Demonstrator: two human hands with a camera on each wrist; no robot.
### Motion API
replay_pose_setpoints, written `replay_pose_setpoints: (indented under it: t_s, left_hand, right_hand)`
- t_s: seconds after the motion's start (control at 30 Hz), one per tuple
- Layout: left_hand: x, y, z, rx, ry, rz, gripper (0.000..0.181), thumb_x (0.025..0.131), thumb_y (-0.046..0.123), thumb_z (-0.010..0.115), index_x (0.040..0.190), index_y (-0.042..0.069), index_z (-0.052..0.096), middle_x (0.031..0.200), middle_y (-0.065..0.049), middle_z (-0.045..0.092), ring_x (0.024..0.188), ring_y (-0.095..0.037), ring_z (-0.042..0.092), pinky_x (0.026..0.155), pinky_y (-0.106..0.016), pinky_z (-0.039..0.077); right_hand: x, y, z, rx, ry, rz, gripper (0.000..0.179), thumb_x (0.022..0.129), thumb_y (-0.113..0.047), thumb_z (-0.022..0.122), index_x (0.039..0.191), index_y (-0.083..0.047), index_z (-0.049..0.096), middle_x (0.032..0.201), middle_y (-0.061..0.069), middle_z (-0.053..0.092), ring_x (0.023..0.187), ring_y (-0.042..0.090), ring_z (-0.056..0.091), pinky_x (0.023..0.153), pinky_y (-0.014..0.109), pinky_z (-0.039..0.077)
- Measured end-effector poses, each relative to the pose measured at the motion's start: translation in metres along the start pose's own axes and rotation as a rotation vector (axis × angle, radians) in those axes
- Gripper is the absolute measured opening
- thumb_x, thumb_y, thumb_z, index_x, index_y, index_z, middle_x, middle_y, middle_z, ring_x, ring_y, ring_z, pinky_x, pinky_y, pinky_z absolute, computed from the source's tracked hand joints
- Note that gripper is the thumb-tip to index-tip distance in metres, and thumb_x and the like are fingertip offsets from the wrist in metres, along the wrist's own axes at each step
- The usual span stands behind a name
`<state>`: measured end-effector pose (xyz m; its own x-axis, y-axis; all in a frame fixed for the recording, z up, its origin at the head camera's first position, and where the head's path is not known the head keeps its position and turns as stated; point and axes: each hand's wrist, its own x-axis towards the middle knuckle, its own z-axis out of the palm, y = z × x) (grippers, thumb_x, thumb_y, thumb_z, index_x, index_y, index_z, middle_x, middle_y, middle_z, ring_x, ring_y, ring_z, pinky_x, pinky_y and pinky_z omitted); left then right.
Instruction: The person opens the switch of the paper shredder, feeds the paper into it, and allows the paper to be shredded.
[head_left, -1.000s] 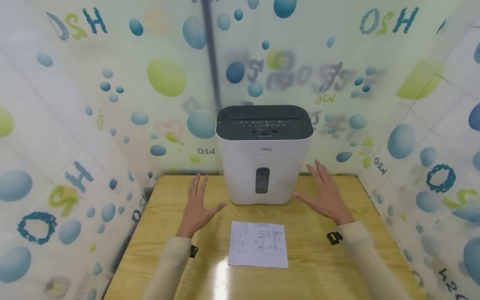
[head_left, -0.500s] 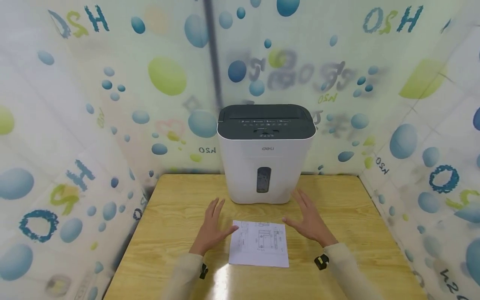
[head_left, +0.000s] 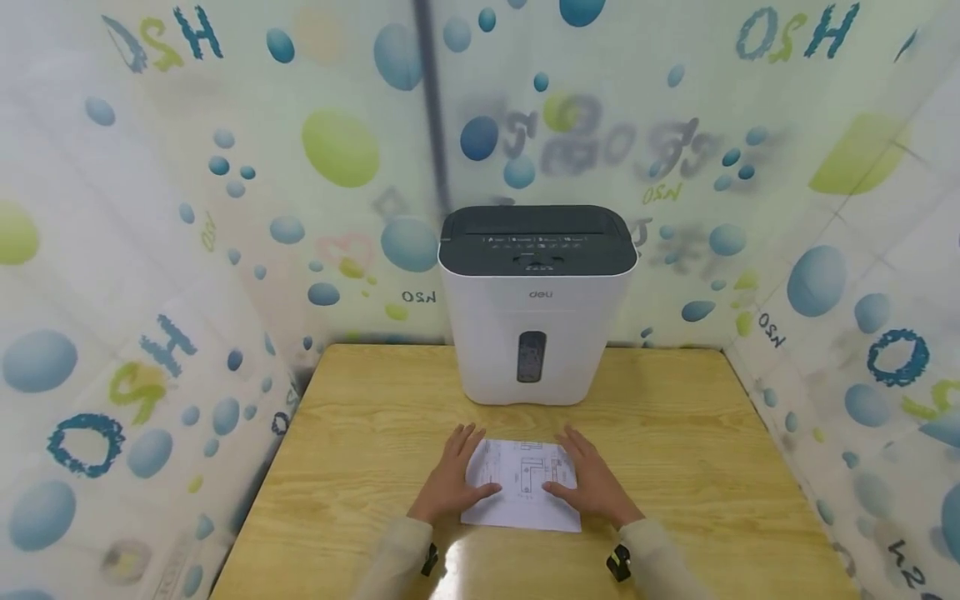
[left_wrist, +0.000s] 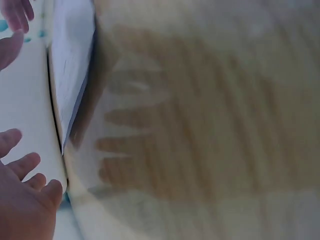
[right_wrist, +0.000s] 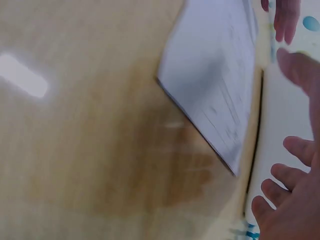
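Note:
A white sheet of paper (head_left: 517, 508) with a printed line drawing lies on the wooden table. My left hand (head_left: 452, 479) is over its left edge and my right hand (head_left: 592, 483) over its right edge, fingers spread and thumbs pointing inward. In the left wrist view the left hand (left_wrist: 25, 195) appears apart from the paper (left_wrist: 72, 65), with its shadow on the wood. The right hand (right_wrist: 295, 195) likewise looks clear of the paper (right_wrist: 210, 80) in the right wrist view. Neither hand holds anything.
A white paper shredder (head_left: 562, 350) with a dark top stands upright at the back of the table (head_left: 360, 433), behind the paper. Patterned curtains (head_left: 345, 242) hang behind and at both sides.
Both hands have come down and inward from beside the shredder to the two sides of the paper. The paper and shredder stay in place.

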<state>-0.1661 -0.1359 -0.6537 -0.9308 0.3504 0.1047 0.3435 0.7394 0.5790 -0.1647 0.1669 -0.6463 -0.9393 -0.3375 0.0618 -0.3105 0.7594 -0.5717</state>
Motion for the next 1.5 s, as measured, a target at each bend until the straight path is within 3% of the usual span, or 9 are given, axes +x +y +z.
replay_pose_setpoints:
  t_s: [0.33,0.57,0.77,1.1,1.23,1.4,1.5]
  left_hand:
    - [-0.013,0.007,0.012,-0.018,-0.100,0.005,0.093,0.079,0.042,0.085,0.156,0.011,0.042,0.168,-0.011,0.031,0.157,-0.038,0.022,0.120,-0.057,0.033]
    - [-0.020,0.011,0.018,0.007,-0.100,0.017,0.085,0.083,0.041,0.083,0.151,0.006,0.049,0.167,-0.014,0.033,0.155,-0.040,0.026,0.119,-0.056,0.034]
    - [-0.020,0.012,0.018,0.030,-0.094,0.003,0.081,0.085,0.043,0.081,0.150,0.007,0.050,0.168,-0.012,0.031,0.156,-0.038,0.026,0.120,-0.054,0.034]
    - [-0.019,0.016,0.014,-0.014,-0.102,-0.042,0.080,0.083,0.039,0.083,0.149,0.007,0.052,0.167,-0.013,0.031,0.156,-0.038,0.025,0.122,-0.054,0.030]
    - [-0.017,0.016,0.016,-0.015,-0.094,-0.042,0.081,0.082,0.040,0.083,0.149,0.008,0.052,0.167,-0.013,0.031,0.156,-0.038,0.025,0.121,-0.054,0.031]
    - [-0.015,0.014,0.017,-0.029,-0.071,-0.021,0.082,0.081,0.041,0.085,0.148,0.007,0.053,0.166,-0.015,0.033,0.154,-0.040,0.029,0.119,-0.056,0.033]
    - [-0.014,0.013,0.018,-0.027,-0.068,-0.013,0.082,0.080,0.041,0.086,0.147,0.006,0.054,0.165,-0.016,0.034,0.153,-0.041,0.030,0.119,-0.056,0.034]
  right_hand:
    - [-0.011,-0.005,0.020,-0.051,-0.045,-0.008,0.082,0.085,-0.040,0.082,0.152,-0.007,0.048,0.166,0.017,0.033,0.150,0.041,0.036,0.120,0.058,0.033]
    - [-0.016,-0.006,0.028,-0.072,-0.046,0.021,0.080,0.086,-0.040,0.082,0.151,-0.005,0.049,0.165,0.015,0.036,0.151,0.040,0.036,0.121,0.057,0.033]
    - [-0.018,-0.008,0.030,-0.122,-0.039,0.022,0.078,0.090,-0.042,0.077,0.153,-0.006,0.047,0.167,0.012,0.033,0.153,0.036,0.033,0.122,0.055,0.032]
    - [-0.019,-0.016,0.030,-0.024,0.049,0.000,0.074,0.088,-0.026,0.081,0.151,-0.004,0.048,0.157,0.018,0.047,0.146,0.040,0.043,0.120,0.058,0.033]
    - [-0.013,-0.017,0.030,0.013,0.117,0.011,0.072,0.085,-0.017,0.084,0.149,-0.009,0.051,0.150,0.013,0.054,0.139,0.034,0.049,0.117,0.054,0.040]
    - [-0.005,-0.017,0.029,-0.047,0.244,-0.030,0.059,0.080,-0.005,0.085,0.135,-0.011,0.064,0.138,0.005,0.062,0.128,0.027,0.055,0.110,0.049,0.047]
    - [-0.003,-0.016,0.028,-0.017,0.274,-0.015,0.057,0.079,-0.003,0.085,0.132,-0.014,0.067,0.126,0.001,0.065,0.119,0.022,0.057,0.104,0.044,0.051]
